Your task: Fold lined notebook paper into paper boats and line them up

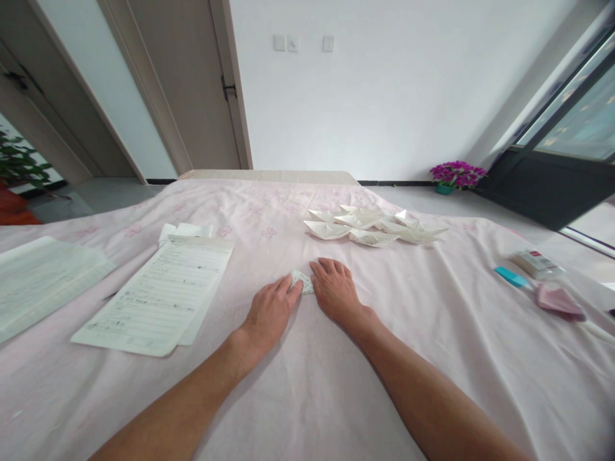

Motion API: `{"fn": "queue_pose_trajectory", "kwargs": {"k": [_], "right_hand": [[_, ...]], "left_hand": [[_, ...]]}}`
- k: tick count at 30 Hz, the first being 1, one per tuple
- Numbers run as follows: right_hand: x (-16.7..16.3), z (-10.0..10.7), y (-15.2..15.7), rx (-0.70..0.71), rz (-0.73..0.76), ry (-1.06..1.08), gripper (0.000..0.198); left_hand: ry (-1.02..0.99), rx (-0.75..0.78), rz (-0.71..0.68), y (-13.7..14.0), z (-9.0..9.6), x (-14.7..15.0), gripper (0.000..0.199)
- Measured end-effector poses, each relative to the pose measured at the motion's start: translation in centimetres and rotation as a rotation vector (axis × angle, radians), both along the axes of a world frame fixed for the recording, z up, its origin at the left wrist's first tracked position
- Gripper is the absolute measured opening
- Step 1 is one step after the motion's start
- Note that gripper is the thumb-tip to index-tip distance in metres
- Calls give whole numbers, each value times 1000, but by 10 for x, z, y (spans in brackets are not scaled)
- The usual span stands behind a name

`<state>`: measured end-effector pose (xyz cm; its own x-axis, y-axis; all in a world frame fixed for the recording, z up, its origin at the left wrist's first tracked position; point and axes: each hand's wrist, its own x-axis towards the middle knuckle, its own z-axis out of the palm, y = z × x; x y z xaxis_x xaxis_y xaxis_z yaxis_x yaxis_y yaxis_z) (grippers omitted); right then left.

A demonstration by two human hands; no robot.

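A small piece of folded paper (303,282) with printed marks lies on the pink cloth between my two hands. My left hand (270,310) has its thumb and forefinger closed on the paper's left side. On the other side, my right hand (336,288) rests palm down with its fingers stretched forward, its inner edge touching the paper's right end. Part of the paper is hidden under the fingers. Beyond the right hand stands a cluster of several folded paper boats (365,225).
Written sheets (158,294) lie to the left, with more thin paper (43,282) at the far left. On the right are a blue-ended item (511,276), a small pack (535,264) and a pink cloth-like item (560,301). Purple flowers (457,174) stand on the floor beyond.
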<state>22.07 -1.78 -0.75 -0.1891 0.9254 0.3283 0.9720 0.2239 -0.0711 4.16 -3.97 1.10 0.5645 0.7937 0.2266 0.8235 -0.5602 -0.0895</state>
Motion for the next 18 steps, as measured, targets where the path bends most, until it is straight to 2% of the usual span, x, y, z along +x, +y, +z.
{"fn": "queue_pose_trajectory", "kwargs": {"k": [18], "right_hand": [[1,0,0,-10,7,-2,36]], "left_hand": [[-3,-41,23,3,2,1,37]]}}
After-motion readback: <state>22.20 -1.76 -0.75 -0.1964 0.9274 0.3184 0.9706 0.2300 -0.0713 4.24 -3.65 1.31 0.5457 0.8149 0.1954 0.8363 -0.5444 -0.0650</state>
